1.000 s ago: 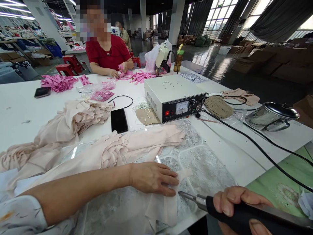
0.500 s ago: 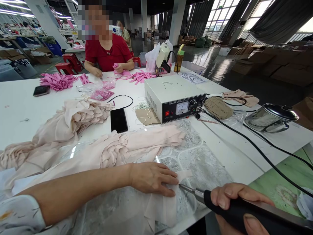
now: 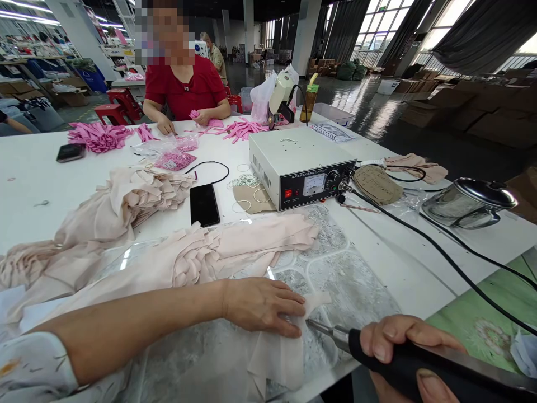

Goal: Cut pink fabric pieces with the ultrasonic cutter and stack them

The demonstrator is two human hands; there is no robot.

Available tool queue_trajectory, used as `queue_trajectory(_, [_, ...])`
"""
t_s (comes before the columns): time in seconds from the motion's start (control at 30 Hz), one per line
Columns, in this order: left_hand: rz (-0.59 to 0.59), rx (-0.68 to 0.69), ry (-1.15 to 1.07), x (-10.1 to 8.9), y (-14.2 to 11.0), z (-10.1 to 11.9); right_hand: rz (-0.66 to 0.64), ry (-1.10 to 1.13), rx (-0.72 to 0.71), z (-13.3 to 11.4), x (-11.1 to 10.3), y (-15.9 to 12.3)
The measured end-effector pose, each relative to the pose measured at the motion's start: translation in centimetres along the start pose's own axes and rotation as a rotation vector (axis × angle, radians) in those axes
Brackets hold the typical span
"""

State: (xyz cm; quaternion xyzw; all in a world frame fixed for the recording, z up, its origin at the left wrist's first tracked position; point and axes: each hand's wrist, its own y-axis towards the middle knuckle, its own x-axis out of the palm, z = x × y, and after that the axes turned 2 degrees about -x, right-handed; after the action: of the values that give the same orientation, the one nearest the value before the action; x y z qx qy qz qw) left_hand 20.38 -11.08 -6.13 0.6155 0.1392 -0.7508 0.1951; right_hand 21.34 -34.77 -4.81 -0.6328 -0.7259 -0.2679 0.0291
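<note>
My left hand [image 3: 265, 307] lies flat, fingers stretched, on a thin pale pink fabric strip [image 3: 282, 358] over a clear patterned mat [image 3: 356, 280]. Wrapped in the fingers of my right hand [image 3: 403, 347] is a black-handled ultrasonic cutter [image 3: 356, 342]. Its narrow metal tip is at the strip's right edge, just beside my left fingertips; whether it touches the cloth I cannot tell. Beyond my left hand stretches a layered stack of the same pale fabric [image 3: 239, 243].
A control box [image 3: 302, 168] with a dial stands mid-table, its black cable [image 3: 419, 232] running right. Around it are a black phone [image 3: 204, 205], another fabric pile [image 3: 126, 204] and a steel-lidded jug [image 3: 467, 204]. Across the table a person in red [image 3: 184, 92] handles pink strips.
The cutter and my right hand have shifted very slightly left. My left hand keeps its place on the fabric. Across the table, the person's hands have moved a little to the left.
</note>
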Motion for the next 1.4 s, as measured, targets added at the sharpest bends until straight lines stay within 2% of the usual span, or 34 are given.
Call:
queue_trajectory(0.23, [0.07, 0.047, 0.038, 0.0, -0.1, -0.1, -0.022, 0.003, -0.014, -0.1, 0.1, 0.4])
queue_trajectory(0.47, [0.103, 0.051, 0.05, 0.4, -0.1, -0.2, 0.044, 0.026, -0.015, 0.3, 0.0, 0.2])
queue_trajectory(0.67, [0.064, 0.015, -0.015, 0.1, 0.0, -0.1, 0.001, 0.015, -0.053, 0.2, 0.3, 0.6])
queue_trajectory(0.87, [0.091, -0.016, -0.106, -0.1, 0.1, 0.0, -0.004, 0.014, -0.047, 0.0, 1.1, 0.9])
queue_trajectory(1.07, [0.114, -0.047, -0.178, 0.0, 0.0, 0.0, -0.043, 0.002, -0.047, 0.2, 0.5, 0.8])
queue_trajectory(1.23, [0.105, 0.003, -0.085, 0.1, 0.0, -0.1, -0.091, -0.019, -0.074, 0.4, 0.3, 1.0])
queue_trajectory(1.4, [0.101, 0.017, -0.034, 0.0, 0.0, 0.0, -0.035, 0.012, -0.035, 0.0, 0.5, 0.7])
